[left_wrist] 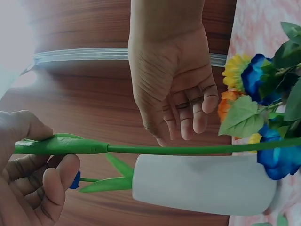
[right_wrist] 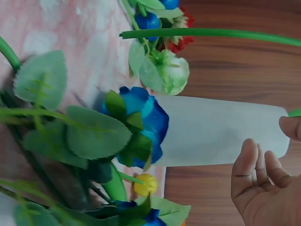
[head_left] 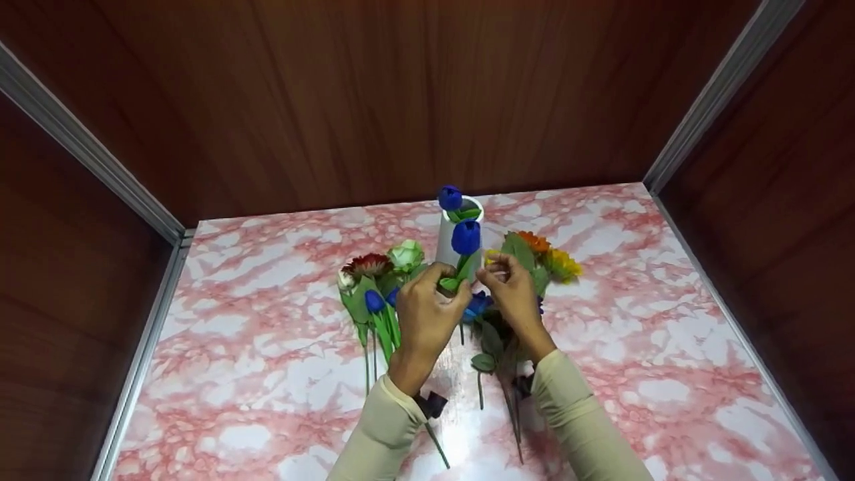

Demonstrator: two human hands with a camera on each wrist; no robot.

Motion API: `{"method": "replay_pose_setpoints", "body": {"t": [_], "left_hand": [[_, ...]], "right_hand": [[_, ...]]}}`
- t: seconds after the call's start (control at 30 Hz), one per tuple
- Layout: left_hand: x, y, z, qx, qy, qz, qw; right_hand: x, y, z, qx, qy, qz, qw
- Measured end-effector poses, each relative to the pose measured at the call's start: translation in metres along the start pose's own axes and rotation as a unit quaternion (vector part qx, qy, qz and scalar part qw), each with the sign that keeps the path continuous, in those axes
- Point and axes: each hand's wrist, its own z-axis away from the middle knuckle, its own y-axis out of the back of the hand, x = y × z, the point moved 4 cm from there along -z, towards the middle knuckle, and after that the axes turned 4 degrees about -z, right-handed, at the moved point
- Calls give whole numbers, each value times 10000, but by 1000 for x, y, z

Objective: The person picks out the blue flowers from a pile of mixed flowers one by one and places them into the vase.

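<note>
Far left on the marble tabletop point(head_left: 254, 374): loose bunch of red, white and blue flowers point(head_left: 374, 280) lying flat, just beside the left hand point(head_left: 427, 314), which pinches the green stem of a blue tulip point(head_left: 465, 237) held up in front of the white vase point(head_left: 449, 244). Vase holds a second blue tulip point(head_left: 449, 198). Right hand point(head_left: 511, 287), fingers loosely curled and gripping nothing, hovers by the vase, with an orange-and-yellow flower heap point(head_left: 551, 257) crowding its right side.

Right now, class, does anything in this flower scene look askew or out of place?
Nothing is spilled or broken. The white vase stands upright holding one blue tulip; the left hand holds a second blue tulip. The other flowers lie loose on the table.
</note>
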Motion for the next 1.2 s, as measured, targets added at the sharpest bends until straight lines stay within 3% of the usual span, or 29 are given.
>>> {"method": "replay_pose_setpoints", "body": {"t": [0.23, 0.47, 0.83, 1.0, 1.2], "left_hand": [[4, 10, -4, 464, -299, -5, 9985], [7, 20, -6, 823, -480, -4, 9954], [7, 21, -9, 874, -603, 97, 9943], [5, 22, -10, 922, -557, 84, 9942], [5, 23, -10, 943, -508, 72, 9942]], "right_hand": [[-6, -6, -11, 93, -65, 128, 9999], [-9, -11, -18, 301, 276, 170, 9990], [-16, -22, -38, 234, 373, 1060, 9934], [-17, -30, -46, 63, 561, 1130, 9920], [-13, -37, -52, 188, 899, 1006, 9907]]}}
